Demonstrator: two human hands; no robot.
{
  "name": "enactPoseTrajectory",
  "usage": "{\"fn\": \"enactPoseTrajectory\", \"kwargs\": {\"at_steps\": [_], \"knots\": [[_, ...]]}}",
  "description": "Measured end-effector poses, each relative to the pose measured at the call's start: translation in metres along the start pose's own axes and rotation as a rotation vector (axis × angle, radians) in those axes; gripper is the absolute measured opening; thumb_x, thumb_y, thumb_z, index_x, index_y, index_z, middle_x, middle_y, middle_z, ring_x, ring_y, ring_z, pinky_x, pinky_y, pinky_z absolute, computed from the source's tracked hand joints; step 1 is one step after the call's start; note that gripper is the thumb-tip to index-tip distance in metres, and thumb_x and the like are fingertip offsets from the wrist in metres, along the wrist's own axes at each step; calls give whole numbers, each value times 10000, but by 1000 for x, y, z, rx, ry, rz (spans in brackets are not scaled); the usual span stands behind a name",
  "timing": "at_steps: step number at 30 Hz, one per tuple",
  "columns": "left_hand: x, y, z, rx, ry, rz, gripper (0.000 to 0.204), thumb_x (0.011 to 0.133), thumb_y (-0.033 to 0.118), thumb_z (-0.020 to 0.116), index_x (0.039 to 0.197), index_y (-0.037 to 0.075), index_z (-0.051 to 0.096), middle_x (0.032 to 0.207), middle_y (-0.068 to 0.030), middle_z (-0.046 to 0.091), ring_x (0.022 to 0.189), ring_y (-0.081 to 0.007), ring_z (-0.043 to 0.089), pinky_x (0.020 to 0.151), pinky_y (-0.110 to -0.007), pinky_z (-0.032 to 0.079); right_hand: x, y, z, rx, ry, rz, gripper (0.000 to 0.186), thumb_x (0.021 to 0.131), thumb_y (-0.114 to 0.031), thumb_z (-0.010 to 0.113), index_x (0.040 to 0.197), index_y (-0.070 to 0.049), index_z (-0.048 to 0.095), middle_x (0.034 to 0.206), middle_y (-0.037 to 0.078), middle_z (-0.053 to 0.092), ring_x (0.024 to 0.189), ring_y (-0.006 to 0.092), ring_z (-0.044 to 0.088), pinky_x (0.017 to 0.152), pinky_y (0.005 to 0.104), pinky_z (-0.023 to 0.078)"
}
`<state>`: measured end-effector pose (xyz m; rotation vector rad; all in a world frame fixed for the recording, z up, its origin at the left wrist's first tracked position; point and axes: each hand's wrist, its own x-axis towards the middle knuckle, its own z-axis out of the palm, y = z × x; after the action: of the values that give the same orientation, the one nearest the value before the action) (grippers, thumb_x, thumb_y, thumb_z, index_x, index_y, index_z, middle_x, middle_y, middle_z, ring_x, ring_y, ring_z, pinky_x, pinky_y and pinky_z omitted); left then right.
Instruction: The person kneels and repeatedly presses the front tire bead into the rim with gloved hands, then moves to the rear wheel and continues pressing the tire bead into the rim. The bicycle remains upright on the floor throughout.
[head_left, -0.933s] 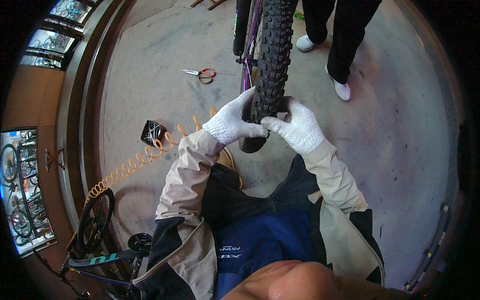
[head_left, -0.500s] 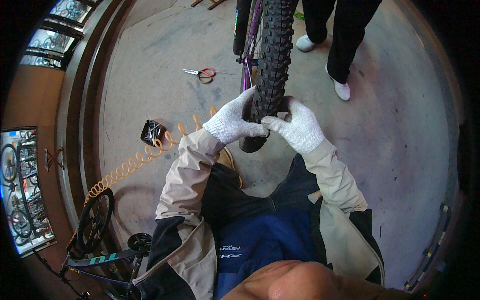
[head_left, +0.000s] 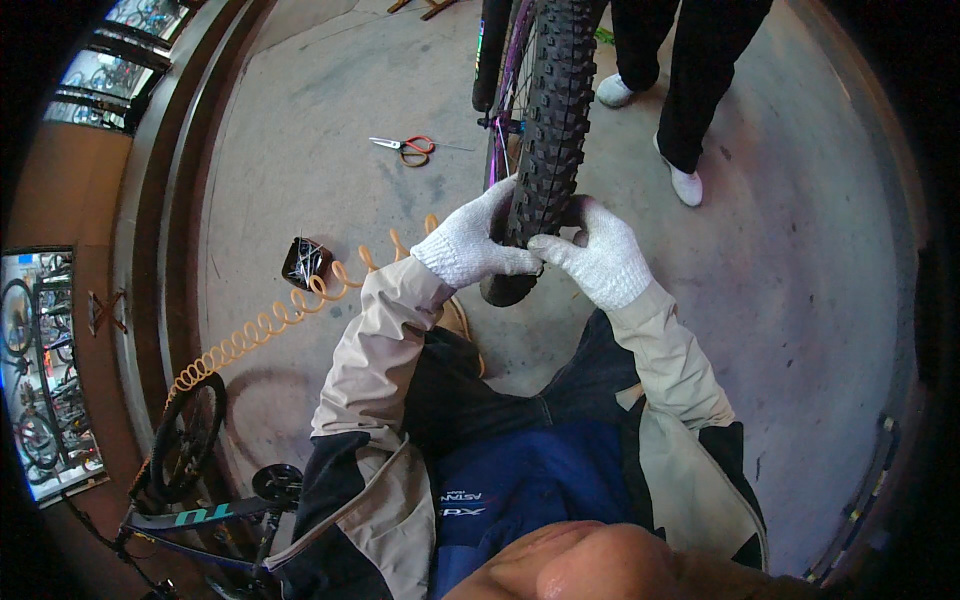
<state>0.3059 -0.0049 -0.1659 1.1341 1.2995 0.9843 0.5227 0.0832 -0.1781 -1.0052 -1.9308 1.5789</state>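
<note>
A knobby black bicycle tyre (head_left: 552, 120) stands upright in front of me, on a wheel beside a purple frame part (head_left: 496, 160). My left hand (head_left: 475, 235), in a white knit glove, grips the tyre's left side, thumb across the near tread. From the right side my right hand (head_left: 598, 250), gloved the same way, holds the tyre with its thumb against the tread. Both thumbs point at each other near the lower part of the tyre. The fingers behind the tyre are mostly hidden.
Red-handled scissors (head_left: 413, 150) lie on the concrete floor. A small dark box of thin metal pieces (head_left: 306, 263) sits by an orange coiled hose (head_left: 265, 335). Another bicycle (head_left: 190, 440) is at lower left. A person in black trousers (head_left: 690, 90) stands beyond the wheel.
The view has shifted slightly. Both hands keep the same hold on the tyre, with no clear movement along it.
</note>
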Motion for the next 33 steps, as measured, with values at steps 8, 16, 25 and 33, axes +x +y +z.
{"fn": "enactPoseTrajectory", "kwargs": {"at_steps": [8,16,25,33], "knots": [[0,1,0,-32,-11,-20,1148,743,135,1010,1674,8,351,1531,-120,604,1392,-211,580,1194,-399,466,1,3,0,27,-2,-2,586,856,-373,934,1232,9,696,1105,166,794,860,226,725,819,379,586],[-1,4,0,-16,-10,-6,1133,749,155,1010,1664,4,359,1533,-128,602,1395,-216,578,1199,-402,463,1,2,0,2,-1,-20,588,860,-374,930,1232,15,692,1114,176,791,915,238,733,853,386,582],[0,2,0,-6,-11,-31,1129,758,149,1009,1664,-2,352,1543,-135,591,1408,-220,566,1207,-412,462,-1,2,0,-1,1,-6,597,859,-384,931,1228,19,689,1089,172,787,809,201,684,790,371,576],[0,0,0,21,0,-10,1214,753,179,1007,1704,-5,276,1522,-169,609,1381,-245,594,1196,-393,469,0,4,0,-2,12,-13,616,849,-396,936,1226,22,688,1051,164,783,735,179,646,739,359,566]]}}
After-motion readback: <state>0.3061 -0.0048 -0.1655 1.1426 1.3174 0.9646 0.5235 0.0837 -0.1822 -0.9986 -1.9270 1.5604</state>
